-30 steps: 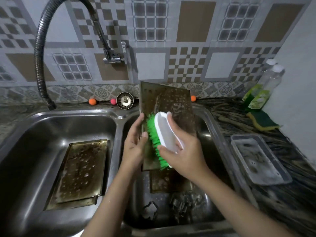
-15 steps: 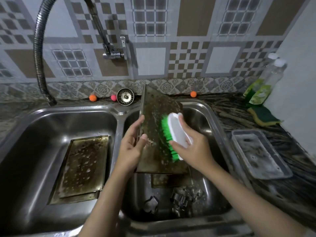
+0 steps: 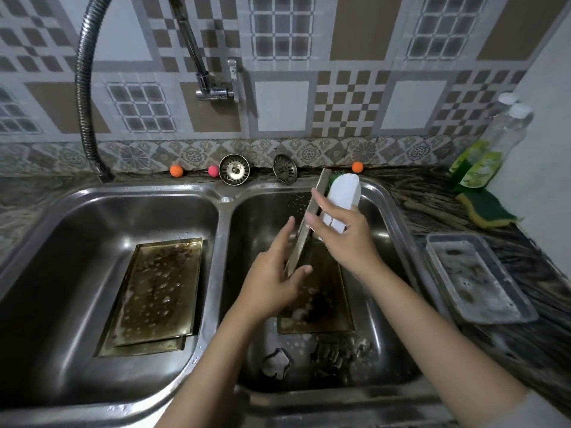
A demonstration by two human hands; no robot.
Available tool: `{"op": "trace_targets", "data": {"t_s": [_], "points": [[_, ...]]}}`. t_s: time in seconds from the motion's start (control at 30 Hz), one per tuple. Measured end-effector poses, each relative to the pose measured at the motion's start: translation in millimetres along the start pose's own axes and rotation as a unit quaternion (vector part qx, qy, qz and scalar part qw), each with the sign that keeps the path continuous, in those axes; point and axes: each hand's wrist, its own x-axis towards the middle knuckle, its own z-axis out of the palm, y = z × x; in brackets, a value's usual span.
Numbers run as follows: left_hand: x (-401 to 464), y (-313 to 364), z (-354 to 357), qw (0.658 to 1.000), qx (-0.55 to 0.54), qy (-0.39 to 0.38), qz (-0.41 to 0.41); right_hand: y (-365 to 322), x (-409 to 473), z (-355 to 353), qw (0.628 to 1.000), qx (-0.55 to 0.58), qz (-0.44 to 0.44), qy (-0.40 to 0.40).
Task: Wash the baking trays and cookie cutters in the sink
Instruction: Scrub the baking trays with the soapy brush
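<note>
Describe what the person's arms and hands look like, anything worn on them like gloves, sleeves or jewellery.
Both arms are bare along all the forearm that shows, and no sleeves are in view. The left hand and right hand wear no gloves, and no rings, watch or bracelets are visible on the fingers or wrists. No markings show on them.

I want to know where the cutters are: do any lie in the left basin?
No, the cookie cutters lie in the right basin; the left basin holds only stacked baking trays.

Two sink strainers (image 3: 234, 169) lean against the backsplash among small orange balls (image 3: 176, 170); detergent bottles (image 3: 482, 163) stand above a green-yellow sponge (image 3: 486, 213).
</note>
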Motion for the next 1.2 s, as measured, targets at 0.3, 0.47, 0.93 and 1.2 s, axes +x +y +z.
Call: {"op": "trace_targets", "data": {"t_s": [0.3, 0.47, 0.93, 1.2], "points": [[-0.9, -2.7, 4.9, 0.993, 0.107, -0.047, 0.010, -5.9, -0.8, 14.0, 0.986, 0.046, 0.081, 0.139], [-4.3, -15.1, 6.4, 0.993, -0.102, 0.029, -0.051, -2.3, -3.8, 8.5, 0.974, 0.104, 0.102, 0.173], [-12.6, -71.2, -39.4, 0.906, -0.322, -0.002, -0.277, -10.2, -18.8, -18.7, 0.976, 0.168, 0.081, 0.109], [-37.1, -75.7, -96.6, 0.897, -0.365, 0.097, -0.230, -20.3, -21.2, -1.7, 0.987, 0.131, 0.051, 0.073]]}}
